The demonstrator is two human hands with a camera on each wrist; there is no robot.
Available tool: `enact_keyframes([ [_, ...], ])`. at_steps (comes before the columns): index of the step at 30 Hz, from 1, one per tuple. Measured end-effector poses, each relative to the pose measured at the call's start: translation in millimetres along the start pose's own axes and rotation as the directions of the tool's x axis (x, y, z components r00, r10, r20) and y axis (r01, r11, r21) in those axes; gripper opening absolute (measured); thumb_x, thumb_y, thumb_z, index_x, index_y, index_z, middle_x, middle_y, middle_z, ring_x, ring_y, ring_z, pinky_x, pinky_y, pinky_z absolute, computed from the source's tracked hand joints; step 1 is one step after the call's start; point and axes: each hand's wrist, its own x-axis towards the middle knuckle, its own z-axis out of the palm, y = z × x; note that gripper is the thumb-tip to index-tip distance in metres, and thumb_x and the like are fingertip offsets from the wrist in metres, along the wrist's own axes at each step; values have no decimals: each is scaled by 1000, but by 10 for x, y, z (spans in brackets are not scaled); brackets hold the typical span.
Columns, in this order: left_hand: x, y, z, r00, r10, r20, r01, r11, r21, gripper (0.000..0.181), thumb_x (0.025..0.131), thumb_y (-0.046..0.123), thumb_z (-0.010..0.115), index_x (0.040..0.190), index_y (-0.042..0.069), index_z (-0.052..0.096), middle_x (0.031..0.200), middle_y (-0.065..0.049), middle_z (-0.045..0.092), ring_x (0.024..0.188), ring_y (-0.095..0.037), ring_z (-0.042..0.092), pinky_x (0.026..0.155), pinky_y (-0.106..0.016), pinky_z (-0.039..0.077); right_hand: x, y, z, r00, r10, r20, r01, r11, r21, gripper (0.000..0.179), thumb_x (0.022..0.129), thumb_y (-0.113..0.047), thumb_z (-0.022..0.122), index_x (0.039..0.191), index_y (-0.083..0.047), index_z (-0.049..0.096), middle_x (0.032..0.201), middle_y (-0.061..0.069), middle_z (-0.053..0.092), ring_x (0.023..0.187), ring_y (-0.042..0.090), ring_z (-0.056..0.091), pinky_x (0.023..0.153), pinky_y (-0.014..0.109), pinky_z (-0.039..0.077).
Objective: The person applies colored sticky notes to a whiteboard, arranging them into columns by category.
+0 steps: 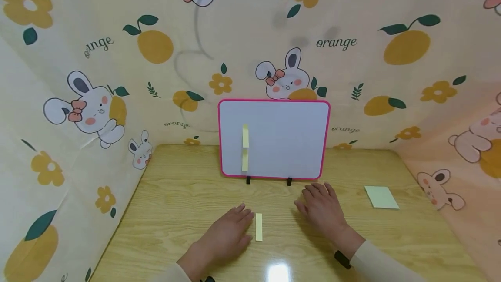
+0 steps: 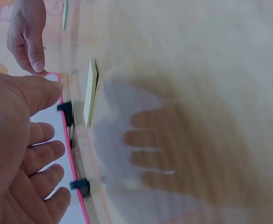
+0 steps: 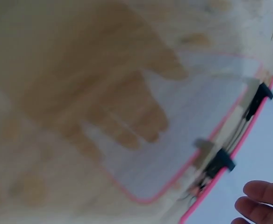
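Hovering palm-down: left hand (image 1: pixel 228 235) beside strip (image 1: pixel 258 227), right hand (image 1: pixel 323 206) near whiteboard (image 1: pixel 285 140).

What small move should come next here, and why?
Probably the left hand should pinch the loose yellow strip on the table. That strip is right beside its fingers, while the right hand is farther off, and both hands look empty. Two similar strips already sit on the whiteboard, so this one may belong there too.
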Motion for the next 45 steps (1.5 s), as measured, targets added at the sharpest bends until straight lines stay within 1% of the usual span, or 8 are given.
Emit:
enact_keyframes([
  [9, -33, 162, 133, 994, 68, 83, -69, 998, 8, 59, 107, 40, 55, 156, 7, 51, 163, -8, 48, 156, -26, 39, 129, -38, 33, -290, 402, -91, 991, 104, 85, -106, 994, 27, 46, 101, -35, 71, 124, 5, 68, 130, 24, 69, 125, 46, 61, 109, 69, 46],
  [15, -12, 210, 150, 988, 99, 118, -103, 994, 33, 63, 108, 46, 52, 158, 7, 48, 166, -7, 45, 157, -25, 37, 129, -39, 34, -477, 710, -100, 961, 209, 181, -220, 975, 42, 56, 105, -38, 65, 132, 11, 62, 137, 30, 62, 129, 52, 54, 109, 73, 42],
  [19, -12, 221, 152, 984, 91, 151, -99, 994, 46, 67, 108, 51, 51, 159, 8, 47, 167, -7, 42, 158, -24, 36, 129, -39, 34, -565, 913, -104, 943, 262, 205, -277, 960, 48, 60, 106, -39, 62, 135, 14, 58, 140, 34, 58, 131, 55, 50, 107, 77, 38],
  [22, -26, 204, 163, 983, 82, 162, -90, 995, 43, 68, 108, 52, 51, 159, 8, 46, 168, -7, 41, 158, -24, 36, 129, -40, 33, -626, 1057, -105, 927, 300, 226, -318, 947, 49, 61, 107, -40, 60, 135, 14, 56, 141, 36, 55, 131, 56, 48, 105, 79, 36],
  [30, -86, 71, 177, 986, 44, 159, -50, 998, 34, 71, 106, 54, 53, 160, 8, 45, 169, -7, 39, 158, -23, 35, 130, -41, 31, -722, 1374, -94, 861, 370, 349, -405, 914, 30, 74, 110, -48, 49, 142, 18, 46, 146, 44, 44, 133, 63, 41, 103, 87, 29],
  [38, -189, -119, 164, 990, 9, 141, -2, 999, -44, 73, 104, 53, 58, 160, 7, 45, 168, -8, 41, 158, -26, 35, 131, -44, 30, -721, 1437, -126, 802, 393, 449, -458, 888, 42, 83, 111, -56, 39, 140, 22, 43, 146, 47, 41, 133, 67, 37, 102, 89, 25],
  [40, -225, -173, 148, 990, -9, 140, 21, 997, -81, 73, 103, 52, 59, 160, 8, 45, 169, -8, 41, 159, -26, 34, 131, -45, 29, -715, 1386, -130, 807, 382, 451, -454, 889, 58, 81, 112, -54, 40, 141, 21, 44, 147, 46, 41, 135, 67, 36, 103, 90, 24],
  [45, -283, -286, 99, 990, -38, 139, 58, 988, -141, 74, 103, 53, 60, 160, 8, 46, 168, -8, 41, 159, -27, 33, 131, -48, 28, -668, 1170, -107, 850, 344, 400, -404, 912, 75, 69, 111, -45, 48, 139, 18, 49, 146, 42, 46, 136, 64, 40, 103, 89, 27],
])
